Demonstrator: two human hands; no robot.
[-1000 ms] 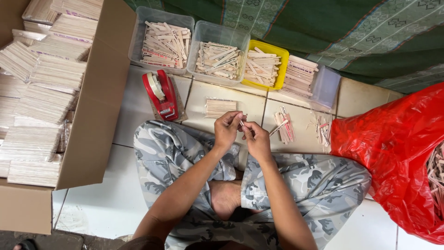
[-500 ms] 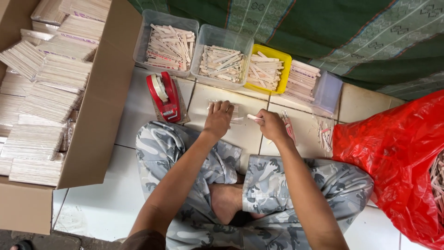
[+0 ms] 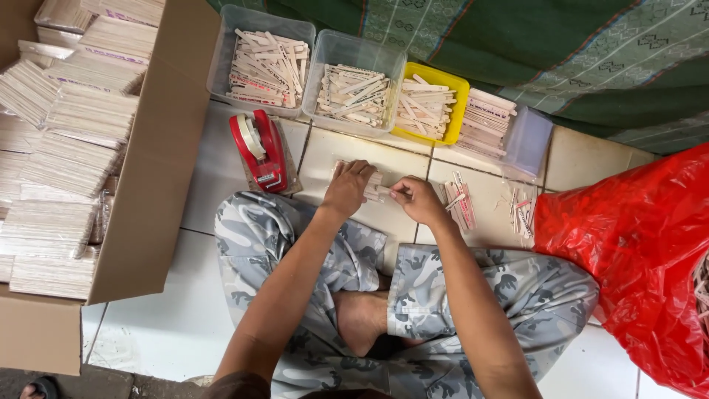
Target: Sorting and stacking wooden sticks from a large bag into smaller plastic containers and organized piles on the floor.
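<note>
I sit cross-legged on a white tiled floor (image 3: 221, 170). My left hand (image 3: 347, 188) rests on a small stack of flat wooden sticks (image 3: 373, 185) lying on the tile in front of my knees. My right hand (image 3: 415, 199) pinches the right end of the same stack, fingers closed on a stick. A loose bunch of sticks (image 3: 459, 203) lies just right of my right hand. Beyond the hands stand two clear tubs (image 3: 262, 59) (image 3: 356, 89) and a yellow tray (image 3: 428, 107), all holding sticks.
A red tape dispenser (image 3: 258, 151) stands left of my hands. A large cardboard box (image 3: 148, 162) full of bundled sticks fills the left. A red plastic bag (image 3: 635, 258) lies at the right. A green patterned cloth (image 3: 561, 59) and a clear lid with stacked sticks (image 3: 491, 122) lie behind.
Both hands moved from above my lap forward to the floor, spread apart, then came together on the stick stack on the tile.
</note>
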